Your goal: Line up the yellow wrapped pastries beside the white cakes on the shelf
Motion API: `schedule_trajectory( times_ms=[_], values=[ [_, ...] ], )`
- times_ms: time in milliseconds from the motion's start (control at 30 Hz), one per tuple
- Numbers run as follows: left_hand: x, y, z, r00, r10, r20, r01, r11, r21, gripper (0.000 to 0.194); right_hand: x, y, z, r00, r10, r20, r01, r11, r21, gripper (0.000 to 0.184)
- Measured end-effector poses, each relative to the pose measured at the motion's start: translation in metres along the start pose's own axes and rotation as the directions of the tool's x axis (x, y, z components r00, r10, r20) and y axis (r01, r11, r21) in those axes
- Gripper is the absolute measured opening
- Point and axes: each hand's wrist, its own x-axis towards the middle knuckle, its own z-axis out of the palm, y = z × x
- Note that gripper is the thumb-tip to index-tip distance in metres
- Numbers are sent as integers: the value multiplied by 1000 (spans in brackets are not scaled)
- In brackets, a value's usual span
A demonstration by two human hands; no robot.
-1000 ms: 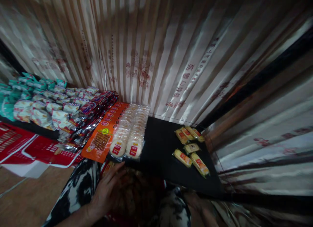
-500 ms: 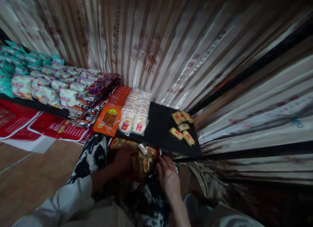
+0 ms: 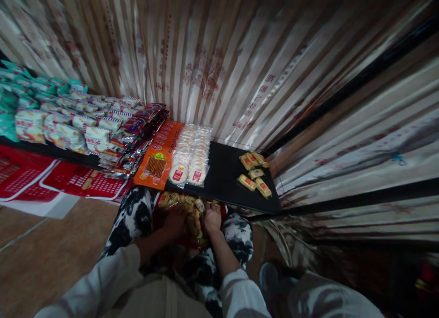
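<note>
- Green packs (image 3: 22, 92) are sitting in rows at the far left of the table (image 3: 222, 174); white packs (image 3: 70, 133) are standing right beside them.
- Dark red packs (image 3: 133, 142) are lying stacked next, reaching the front edge.
- Orange packet (image 3: 154, 166) is lying flat by the front edge, long axis running back to front on a slant.
- White round packs (image 3: 180, 167) are lying in two rows just right of it, same run.
- Left hand (image 3: 174, 221) is resting over the left side of the red container (image 3: 224, 211), below the table's front edge. Fingers in shadow; can't tell if they're gripping.
- Yellow-wrapped packs (image 3: 194, 223) are filling the container between the patterned trouser legs (image 3: 238, 238); some are showing between the hands.
- Right hand (image 3: 212, 217) is resting on its right side, apart from the left, fingers over packs. Grip: can't tell.
- Loose yellow packs (image 3: 247, 182) are lying near the table's right edge, beyond and right of the right hand, which is nearer. Front two are angling back-left to front-right.
</note>
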Motion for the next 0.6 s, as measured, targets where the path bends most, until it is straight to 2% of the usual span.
schedule_trajectory(
  times_ms=[100,200,267,300,367,433,500,533,600],
  values=[
    [-1,3,1,996,-34,-78,31,998,-46,45,-9,0,0,998,-12,-63,13,1000,4,41],
    [0,12,-1,992,-75,-104,60,988,-140,43,-20,-3,-2,994,-8,-107,12,999,39,37],
    [2,21,-6,986,-133,-101,98,950,-296,42,-28,-7,-4,990,-23,-138,36,995,91,35],
    [3,27,-8,980,-176,-89,125,903,-411,40,-32,-10,-6,986,-38,-164,58,991,118,36],
    [6,37,-14,964,-262,-36,172,722,-670,32,-40,-15,-8,970,-71,-231,109,981,159,36],
    [8,45,-19,949,-310,51,194,451,-871,24,-47,-20,-10,949,-95,-300,155,971,183,37],
    [7,49,-22,933,-340,121,195,194,-961,19,-54,-23,-11,923,-125,-364,209,957,202,39],
    [6,50,-23,920,-366,144,193,101,-976,18,-58,-25,-10,908,-143,-395,240,948,209,39],
    [2,48,-25,896,-414,159,175,0,-985,18,-65,-26,-9,872,-189,-451,315,923,221,40]
  ],
)
